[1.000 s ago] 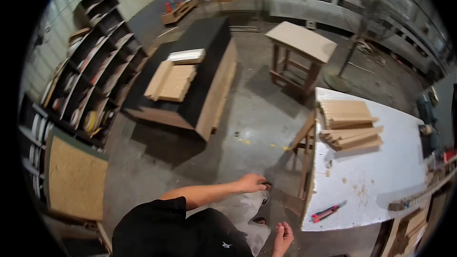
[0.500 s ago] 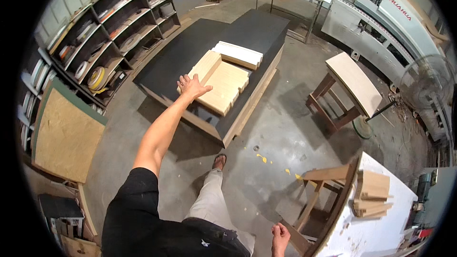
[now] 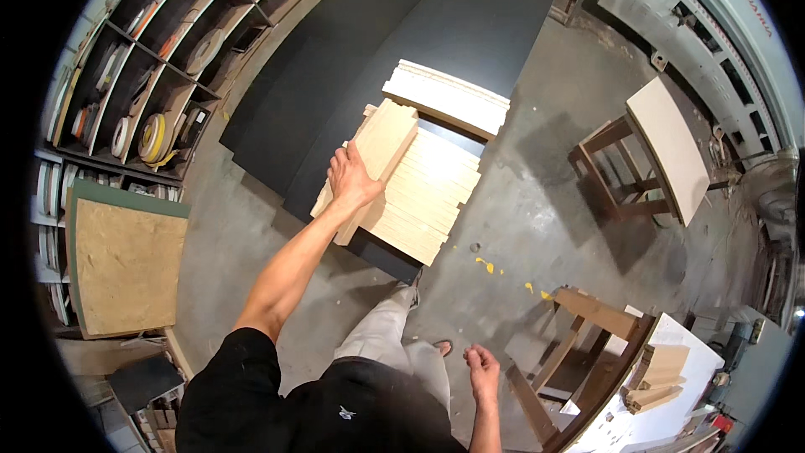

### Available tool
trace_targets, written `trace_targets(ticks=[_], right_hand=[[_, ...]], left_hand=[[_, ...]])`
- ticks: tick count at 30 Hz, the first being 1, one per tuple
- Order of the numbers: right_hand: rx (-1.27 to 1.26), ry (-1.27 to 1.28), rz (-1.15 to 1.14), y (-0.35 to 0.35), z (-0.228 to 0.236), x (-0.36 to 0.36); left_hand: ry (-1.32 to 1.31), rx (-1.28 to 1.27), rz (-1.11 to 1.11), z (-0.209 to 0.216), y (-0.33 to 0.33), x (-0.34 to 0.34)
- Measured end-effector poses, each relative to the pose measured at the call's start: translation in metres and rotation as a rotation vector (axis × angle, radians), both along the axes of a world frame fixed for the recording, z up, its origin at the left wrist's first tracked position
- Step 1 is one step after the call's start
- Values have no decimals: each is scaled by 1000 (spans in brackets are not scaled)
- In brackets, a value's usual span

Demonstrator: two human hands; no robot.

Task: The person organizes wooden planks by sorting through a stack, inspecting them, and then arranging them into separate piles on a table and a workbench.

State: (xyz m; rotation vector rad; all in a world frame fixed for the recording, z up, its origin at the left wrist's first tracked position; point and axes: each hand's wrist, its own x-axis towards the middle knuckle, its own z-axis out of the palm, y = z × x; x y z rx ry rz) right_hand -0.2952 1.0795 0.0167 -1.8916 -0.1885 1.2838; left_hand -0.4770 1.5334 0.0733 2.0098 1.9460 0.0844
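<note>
My left hand [image 3: 353, 178] is wrapped over a thick pale wooden board [image 3: 387, 144], thumb on its right side and fingers on its left. The board lies on top of a layer of pale wood strips [image 3: 429, 193] set side by side with uneven ends. Just beyond them is another bundle of strips [image 3: 449, 99], brightly lit. All this wood rests on a black panel stack [image 3: 470, 21]. My right hand [image 3: 482, 372] hangs low at my right side with its fingers curled in and nothing visible in them.
Shelves [image 3: 159, 59] with rolls of banding stand on the left, near a leaning tan board [image 3: 126, 268]. To the right are a small wooden table [image 3: 671, 147], a white-topped bench [image 3: 599, 428] with wood offcuts [image 3: 658, 373], and a large machine [image 3: 671, 17].
I have stepped closer to the panel stack. My left hand has gone from lying spread on the wood to gripping the thick board. My right hand has come up slightly.
</note>
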Motion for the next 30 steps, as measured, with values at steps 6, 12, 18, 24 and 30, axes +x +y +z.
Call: trace_targets(ticks=[6, 12, 18, 24, 30], right_hand=[[-83, -2, -18, 10, 1, 3], [-105, 11, -92, 17, -1, 2], [-183, 29, -187, 1, 5, -5], [-216, 115, -261, -24, -7, -24], [-188, 107, -277, -54, -16, -30]], left_hand=[[-141, 79, -639, 31, 18, -16], [-98, -3, -1187, 37, 66, 12], [-54, -72, -1273, 16, 83, 24], [28, -82, -1253, 13, 80, 27], [-32, -40, -1132, 20, 88, 37]])
